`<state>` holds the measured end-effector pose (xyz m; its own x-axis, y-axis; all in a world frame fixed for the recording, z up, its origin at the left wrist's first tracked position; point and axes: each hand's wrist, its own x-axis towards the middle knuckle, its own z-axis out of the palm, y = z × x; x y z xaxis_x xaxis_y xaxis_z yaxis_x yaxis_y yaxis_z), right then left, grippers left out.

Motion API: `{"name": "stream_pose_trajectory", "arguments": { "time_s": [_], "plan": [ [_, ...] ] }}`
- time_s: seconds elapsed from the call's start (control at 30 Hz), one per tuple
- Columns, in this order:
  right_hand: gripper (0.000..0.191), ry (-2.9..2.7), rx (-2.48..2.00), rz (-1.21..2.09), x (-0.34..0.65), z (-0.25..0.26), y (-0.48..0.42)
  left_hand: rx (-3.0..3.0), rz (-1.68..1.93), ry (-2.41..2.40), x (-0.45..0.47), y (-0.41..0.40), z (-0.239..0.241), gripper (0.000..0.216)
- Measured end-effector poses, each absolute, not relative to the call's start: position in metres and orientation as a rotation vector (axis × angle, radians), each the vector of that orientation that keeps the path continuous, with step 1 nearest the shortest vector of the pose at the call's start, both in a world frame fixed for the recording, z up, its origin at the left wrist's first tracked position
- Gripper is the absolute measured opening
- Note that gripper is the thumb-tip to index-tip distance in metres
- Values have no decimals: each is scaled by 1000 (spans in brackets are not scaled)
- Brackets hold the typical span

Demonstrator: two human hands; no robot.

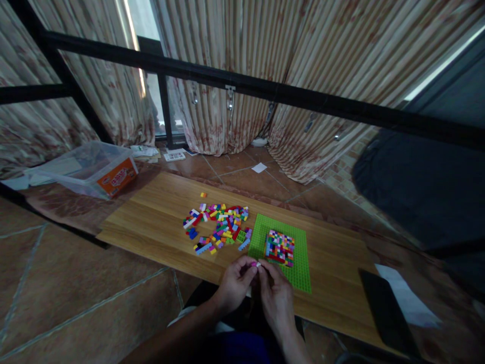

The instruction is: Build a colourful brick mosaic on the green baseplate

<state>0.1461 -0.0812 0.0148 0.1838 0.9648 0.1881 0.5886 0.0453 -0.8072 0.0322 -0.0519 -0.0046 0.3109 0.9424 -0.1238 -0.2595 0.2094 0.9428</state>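
Observation:
Over the front edge of the wooden board, my left hand [237,283] pinches a small pink toy brick [253,264]. Close against it, my right hand [276,290] holds a small white brick [258,264] between thumb and fingers. The two bricks touch or nearly touch; whether they are joined I cannot tell. Just beyond my right hand lies a green studded baseplate [301,247]. A square block of many-coloured bricks [280,247] is built on it. Left of the plate, a loose pile of coloured bricks [227,222] is spread on the wood.
The wooden board [151,217] carries the bricks and the plate. A clear plastic box [87,167] with an orange label stands at the far left. At the right end lie a black flat object [386,308] and white paper [407,296]. A black metal bar [242,91] crosses before the curtains.

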Motion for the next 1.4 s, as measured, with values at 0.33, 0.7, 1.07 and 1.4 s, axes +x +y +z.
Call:
{"name": "stream_pose_trajectory", "arguments": {
  "time_s": [0.33, 0.7, 1.07, 1.4],
  "plan": [
    [33, -1490, -1682, 621, 149, 9, -81, 1045, 1015, 882, 32, -53, -4, 19],
    [31, -1576, -1683, 549, 150, 10, -82, 1100, 1024, 957, 34, -56, -9, 22],
    [31, -1708, -1706, 197, 153, 2, -84, 1034, 1017, 971, 38, -57, -14, 20],
    [30, -1515, -1735, 222, 191, 23, -54, 1022, 996, 941, 36, -54, -16, 21]
  ]
}}
